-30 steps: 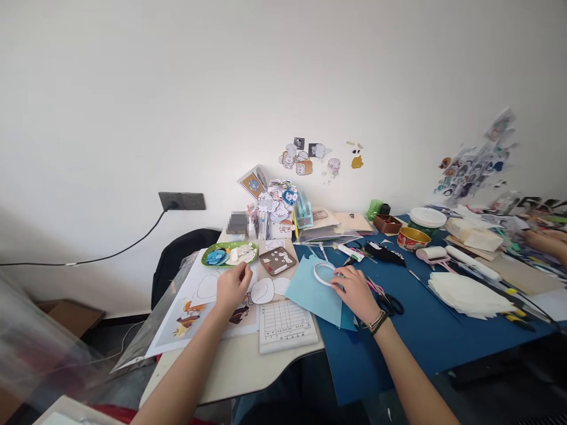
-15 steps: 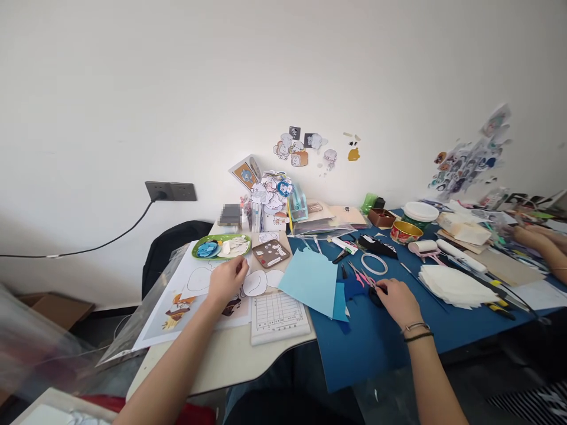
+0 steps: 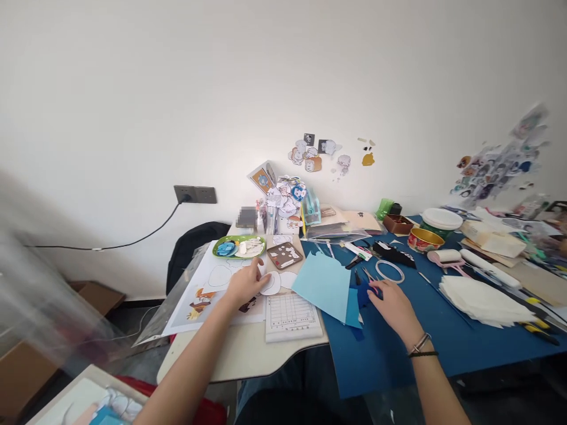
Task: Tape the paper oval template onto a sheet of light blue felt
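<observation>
- The left hand [image 3: 243, 284] was over the printed sheet [image 3: 201, 306], thumb and forefinger apart, with the thumb tip at the edge of a white paper cutout [image 3: 271, 284].
- That cutout lay flat near the top of the pad [image 3: 293, 317], between the left hand and the light blue sheet [image 3: 322, 283].
- The right hand [image 3: 392, 304] reached down over the blue mat [image 3: 367, 363], its fingertips at the pink handles of the scissors [image 3: 368, 274]; whether they were clamped on them, I could not tell.
- The scissors lay on the mat, their blades pointing away from the person, just right of the light blue sheet.
- A white ring [image 3: 403, 274] lay flat on the mat, just beyond the right hand.
- A green tray [image 3: 215, 251] stood beyond the left hand, holding blue pieces [image 3: 226, 248] and white pieces [image 3: 250, 248].
- A brown tray [image 3: 279, 260] with small white bits stood just right of the green one.
- A stack of white sheets [image 3: 481, 300] lay on the mat, well to the right of the right hand.
</observation>
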